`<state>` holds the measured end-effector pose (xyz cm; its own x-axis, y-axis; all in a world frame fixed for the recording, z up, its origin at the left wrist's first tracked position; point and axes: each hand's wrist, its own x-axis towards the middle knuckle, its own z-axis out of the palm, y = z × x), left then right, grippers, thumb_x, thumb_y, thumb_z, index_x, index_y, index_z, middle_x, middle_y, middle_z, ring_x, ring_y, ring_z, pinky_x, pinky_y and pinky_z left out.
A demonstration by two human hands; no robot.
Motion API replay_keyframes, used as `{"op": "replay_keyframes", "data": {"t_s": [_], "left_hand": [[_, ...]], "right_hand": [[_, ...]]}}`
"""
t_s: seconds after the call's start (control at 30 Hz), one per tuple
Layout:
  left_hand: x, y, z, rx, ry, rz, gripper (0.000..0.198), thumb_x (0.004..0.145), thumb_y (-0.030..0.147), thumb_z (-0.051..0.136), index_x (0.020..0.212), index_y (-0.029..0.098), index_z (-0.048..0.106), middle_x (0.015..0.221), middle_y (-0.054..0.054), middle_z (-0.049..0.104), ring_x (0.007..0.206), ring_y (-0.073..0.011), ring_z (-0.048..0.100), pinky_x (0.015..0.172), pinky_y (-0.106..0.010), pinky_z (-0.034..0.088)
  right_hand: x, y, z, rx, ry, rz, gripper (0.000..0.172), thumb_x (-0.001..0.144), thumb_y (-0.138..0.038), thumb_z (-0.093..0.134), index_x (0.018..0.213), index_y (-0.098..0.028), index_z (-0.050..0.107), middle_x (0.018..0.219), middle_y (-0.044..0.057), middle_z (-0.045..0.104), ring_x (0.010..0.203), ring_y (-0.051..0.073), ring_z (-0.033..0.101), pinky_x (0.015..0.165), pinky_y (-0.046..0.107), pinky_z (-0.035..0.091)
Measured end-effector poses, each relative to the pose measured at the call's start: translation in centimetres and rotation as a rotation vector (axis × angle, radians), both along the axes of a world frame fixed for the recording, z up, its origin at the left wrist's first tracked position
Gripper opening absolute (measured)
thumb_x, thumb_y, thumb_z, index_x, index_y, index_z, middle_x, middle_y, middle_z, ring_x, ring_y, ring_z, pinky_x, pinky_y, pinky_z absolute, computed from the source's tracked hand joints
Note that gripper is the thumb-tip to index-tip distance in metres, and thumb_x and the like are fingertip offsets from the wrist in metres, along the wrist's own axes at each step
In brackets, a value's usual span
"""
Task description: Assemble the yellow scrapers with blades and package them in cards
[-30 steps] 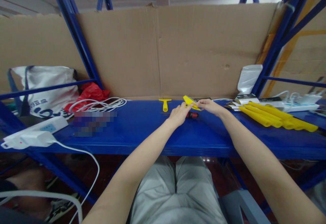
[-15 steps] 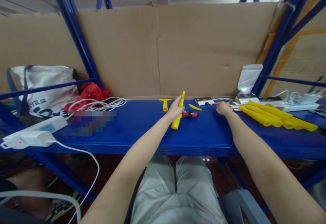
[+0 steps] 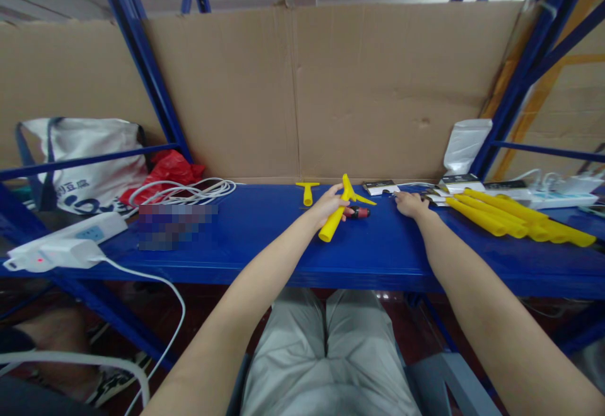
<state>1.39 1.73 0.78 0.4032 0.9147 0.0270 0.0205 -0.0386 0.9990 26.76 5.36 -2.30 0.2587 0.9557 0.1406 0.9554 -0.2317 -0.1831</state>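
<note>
My left hand (image 3: 327, 206) is wrapped round the stem of a yellow plastic T-shaped handle (image 3: 333, 224), its hollow end towards me and its flared head pointing away. A red and black screwdriver-like tool (image 3: 360, 212) lies just right of that hand, partly hidden. Near the handle's head is a thin yellow pointed piece (image 3: 365, 200). My right hand (image 3: 412, 204) rests low over the table beside small packets, fingers apart and reaching down; its fingertips are partly hidden. Another yellow T-shaped handle (image 3: 307, 193) stands behind my left hand.
Several yellow tubes (image 3: 510, 214) lie at the right, by a black-and-white box (image 3: 380, 188) and a power strip (image 3: 562, 200). Coiled white cable (image 3: 203, 192), a red bag (image 3: 172, 170) and a white power strip (image 3: 70, 239) sit left. Cardboard (image 3: 227, 101) walls the back.
The yellow handle in my left hand has turned, so its flared head now shows wider. My right hand has shifted slightly left, its fingers lowered and more spread.
</note>
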Motion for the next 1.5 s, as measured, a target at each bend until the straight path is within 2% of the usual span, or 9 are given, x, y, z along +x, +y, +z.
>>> {"op": "replay_keyframes", "data": {"t_s": [0.3, 0.5, 0.67, 0.77, 1.1, 1.5], "left_hand": [[0.1, 0.1, -0.1, -0.019, -0.031, -0.013, 0.070, 0.079, -0.001, 0.047, 0.141, 0.024, 0.025, 0.118, -0.013, 0.056, 0.061, -0.0099, 0.063, 0.044, -0.018, 0.043], [0.1, -0.1, 0.0, -0.027, -0.056, -0.016, 0.070, 0.079, -0.002, 0.046, 0.141, 0.022, 0.025, 0.117, -0.013, 0.057, 0.059, -0.0090, 0.062, 0.043, -0.018, 0.043], [0.1, 0.1, -0.2, -0.032, -0.045, -0.025, 0.070, 0.079, -0.002, 0.047, 0.141, 0.022, 0.025, 0.110, -0.012, 0.060, 0.058, -0.0089, 0.062, 0.044, -0.017, 0.043], [0.1, 0.4, -0.2, -0.033, -0.027, -0.037, 0.071, 0.079, -0.002, 0.046, 0.142, 0.022, 0.025, 0.109, -0.012, 0.060, 0.059, -0.0099, 0.063, 0.045, -0.018, 0.044], [0.1, 0.0, -0.1, -0.044, -0.013, -0.041, 0.072, 0.079, -0.001, 0.045, 0.143, 0.022, 0.023, 0.110, -0.012, 0.060, 0.062, -0.0111, 0.064, 0.044, -0.018, 0.045], [0.2, -0.4, 0.1, -0.091, -0.044, -0.053, 0.072, 0.079, -0.003, 0.047, 0.143, 0.022, 0.023, 0.112, -0.014, 0.060, 0.058, -0.0104, 0.064, 0.043, -0.018, 0.043]], "right_hand": [[-0.4, 0.0, 0.3, -0.029, -0.022, 0.002, 0.046, 0.089, -0.025, 0.029, 0.129, -0.018, 0.052, 0.141, 0.014, 0.042, 0.131, 0.035, 0.033, 0.100, 0.064, 0.025], [-0.5, 0.0, 0.4, -0.039, -0.028, 0.020, 0.047, 0.089, -0.023, 0.029, 0.132, -0.021, 0.049, 0.141, 0.013, 0.042, 0.130, 0.033, 0.035, 0.100, 0.060, 0.030], [-0.5, -0.1, 0.4, -0.034, -0.072, 0.040, 0.049, 0.086, -0.017, 0.030, 0.131, -0.017, 0.051, 0.139, 0.014, 0.045, 0.129, 0.033, 0.035, 0.101, 0.060, 0.028], [-0.7, -0.2, 0.5, -0.007, -0.093, 0.054, 0.048, 0.085, -0.016, 0.032, 0.128, -0.020, 0.055, 0.136, 0.012, 0.048, 0.127, 0.033, 0.038, 0.100, 0.060, 0.029], [-1.4, -0.7, 1.1, 0.068, -0.160, 0.113, 0.036, 0.083, -0.018, 0.042, 0.112, -0.019, 0.064, 0.121, 0.012, 0.061, 0.117, 0.028, 0.052, 0.097, 0.044, 0.038], [-1.0, 0.3, 0.9, 0.083, -0.123, 0.174, 0.024, 0.080, -0.013, 0.047, 0.094, -0.014, 0.066, 0.102, 0.013, 0.068, 0.097, 0.022, 0.062, 0.080, 0.026, 0.045]]}}
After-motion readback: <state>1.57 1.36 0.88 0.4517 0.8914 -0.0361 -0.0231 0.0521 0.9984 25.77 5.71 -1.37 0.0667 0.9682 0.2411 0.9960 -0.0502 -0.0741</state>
